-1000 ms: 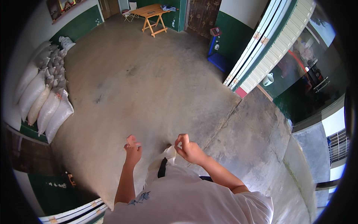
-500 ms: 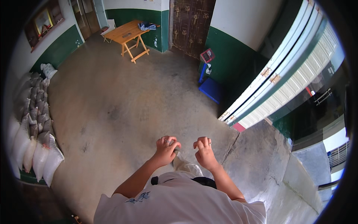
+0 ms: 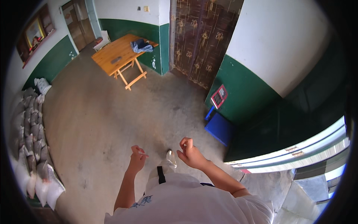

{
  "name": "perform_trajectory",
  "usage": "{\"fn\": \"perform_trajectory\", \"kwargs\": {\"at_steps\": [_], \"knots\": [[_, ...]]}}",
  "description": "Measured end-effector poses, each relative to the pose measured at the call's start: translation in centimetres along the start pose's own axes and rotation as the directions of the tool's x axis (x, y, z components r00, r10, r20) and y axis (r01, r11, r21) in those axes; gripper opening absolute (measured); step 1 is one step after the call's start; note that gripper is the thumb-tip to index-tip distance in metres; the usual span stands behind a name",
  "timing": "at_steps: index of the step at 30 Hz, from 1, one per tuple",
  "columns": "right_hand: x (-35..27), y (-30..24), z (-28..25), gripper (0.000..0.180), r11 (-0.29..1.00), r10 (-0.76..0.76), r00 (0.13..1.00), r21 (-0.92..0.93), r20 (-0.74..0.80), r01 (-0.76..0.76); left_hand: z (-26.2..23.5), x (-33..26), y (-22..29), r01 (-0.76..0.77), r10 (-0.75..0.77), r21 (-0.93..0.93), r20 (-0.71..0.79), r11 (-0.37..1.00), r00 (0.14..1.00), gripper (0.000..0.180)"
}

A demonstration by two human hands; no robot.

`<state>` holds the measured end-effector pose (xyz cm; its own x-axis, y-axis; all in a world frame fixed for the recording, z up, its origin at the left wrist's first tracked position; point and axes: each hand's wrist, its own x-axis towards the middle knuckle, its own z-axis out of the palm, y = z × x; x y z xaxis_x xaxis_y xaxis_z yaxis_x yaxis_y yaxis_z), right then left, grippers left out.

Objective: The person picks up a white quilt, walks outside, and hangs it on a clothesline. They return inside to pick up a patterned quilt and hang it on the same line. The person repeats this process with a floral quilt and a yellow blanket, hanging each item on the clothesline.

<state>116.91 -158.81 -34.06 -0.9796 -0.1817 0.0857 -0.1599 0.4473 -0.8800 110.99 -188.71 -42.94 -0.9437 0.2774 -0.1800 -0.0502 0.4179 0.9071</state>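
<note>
Both of my hands are in the air in front of my waist, over the concrete floor (image 3: 104,127). My left hand (image 3: 138,157) is loosely bent, a finger pointing inward, and I see nothing held in it. To the right, my right hand (image 3: 191,154) has half-curled fingers with the thumb standing apart, and no object shows in it. The hands do not touch each other. Between and below them, a pale shoe (image 3: 170,159) shows on the floor beyond my white shirt (image 3: 223,203).
A wooden folding table (image 3: 108,56) with dark and blue cloth (image 3: 141,45) stands ahead. Full sacks (image 3: 48,183) are stacked along the left wall. At right are a blue platform scale (image 3: 220,128) and a white folding door (image 3: 283,158). A patterned brown curtain (image 3: 197,41) hangs in a doorway.
I have moved forward into the room; the table, curtain and scale look nearer, and the folding door has slid lower at right. My hands have spread farther apart.
</note>
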Motion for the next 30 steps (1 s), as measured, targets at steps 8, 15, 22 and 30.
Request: {"fn": "perform_trajectory", "kwargs": {"at_steps": [8, 15, 22, 30], "knots": [[23.1, 6.2, -17.0, 0.031, 0.861, -0.318, 0.9, -0.487, -0.298, 0.143, 3.4, 34.8, 18.4, -0.597, 0.575, 0.153, 0.165, 0.787, 0.801, 0.036], [41.7, 19.6, -28.4, 0.036, 0.978, 0.081, 0.875, -0.131, -0.477, -0.162, 7.9, 61.8, 27.4, -0.818, 0.791, 0.339, 0.254, 0.465, 0.556, 0.047], [67.3, 21.6, -43.5, 0.065, 0.892, -0.212, 0.849, -0.451, -0.484, -0.034, 10.0, 84.5, 36.7, -0.607, 0.581, -0.045, 0.354, 0.793, 0.733, 0.072], [100.8, 32.8, -57.1, 0.074, 0.738, -0.336, 0.648, -0.618, -0.684, -0.27, 16.8, 114.9, 40.4, -0.755, 0.708, 0.081, 0.296, 0.651, 0.642, 0.073]]}}
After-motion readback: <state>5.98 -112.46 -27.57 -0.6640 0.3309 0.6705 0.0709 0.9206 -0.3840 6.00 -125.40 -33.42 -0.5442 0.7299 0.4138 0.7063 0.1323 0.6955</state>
